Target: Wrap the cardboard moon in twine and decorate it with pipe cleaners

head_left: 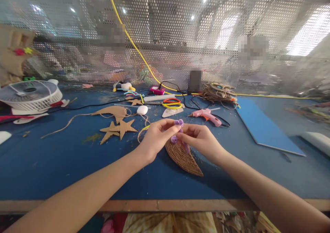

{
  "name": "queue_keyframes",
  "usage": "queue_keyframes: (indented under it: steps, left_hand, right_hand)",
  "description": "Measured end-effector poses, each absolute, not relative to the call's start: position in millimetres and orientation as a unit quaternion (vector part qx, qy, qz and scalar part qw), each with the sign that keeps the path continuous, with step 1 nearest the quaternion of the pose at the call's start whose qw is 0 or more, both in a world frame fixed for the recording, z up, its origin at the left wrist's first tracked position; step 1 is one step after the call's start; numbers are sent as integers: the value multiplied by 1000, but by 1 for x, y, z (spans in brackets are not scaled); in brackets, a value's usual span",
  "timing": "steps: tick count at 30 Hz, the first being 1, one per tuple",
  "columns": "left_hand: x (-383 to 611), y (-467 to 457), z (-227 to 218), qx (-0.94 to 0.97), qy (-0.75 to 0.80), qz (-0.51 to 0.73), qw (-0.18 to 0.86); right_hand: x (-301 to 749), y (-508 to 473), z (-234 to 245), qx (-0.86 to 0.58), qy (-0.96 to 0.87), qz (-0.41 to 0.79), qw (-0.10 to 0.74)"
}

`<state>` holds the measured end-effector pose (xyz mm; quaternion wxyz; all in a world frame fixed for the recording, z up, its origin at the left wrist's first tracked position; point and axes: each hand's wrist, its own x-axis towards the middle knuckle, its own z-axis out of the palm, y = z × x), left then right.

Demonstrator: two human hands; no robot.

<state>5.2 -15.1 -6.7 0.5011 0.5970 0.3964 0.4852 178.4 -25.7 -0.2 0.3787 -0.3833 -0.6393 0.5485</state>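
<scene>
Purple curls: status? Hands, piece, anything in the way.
Left hand and right hand pinching purple curls. Crescent partly hidden by hands. Glue gun beyond right hand, apart from it.

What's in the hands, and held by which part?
The left hand pinches a curled purple piece near its upper curl; right hand lower, exact spot hidden.

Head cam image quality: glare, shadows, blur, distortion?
Head view: bright glare across the perforated screen, strongest upper right; soft shadow on the blue table below the right hand; background beyond the screen hazy, with pixelated blocks; the fan at the left edge looks stretched, wide-angle style; purple piece between both hands too soft for fine detail.
</scene>
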Motion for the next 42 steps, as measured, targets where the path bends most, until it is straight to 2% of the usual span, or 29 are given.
queue_keyframes:
  steps: [11,20,24,33,42]
  left_hand:
    - [-3,-8,-8,672,400,467,414]
    - [-3,-8,-1,699,436,441,357]
    - [-2,-10,-2,725,407,416,368]
    - [-3,-6,-6,701,406,439,389]
    - [-1,-12,-3,676,389,444,441]
  right_hand:
    - [182,-25,3,-410,-603,594,341]
    - [185,-24,5,-400,-556,596,419]
    - [186,-22,5,-408,-563,576,429]
    - [197,-15,6,-369,-520,683,357]
    - [190,-13,4,-403,-622,502,446]
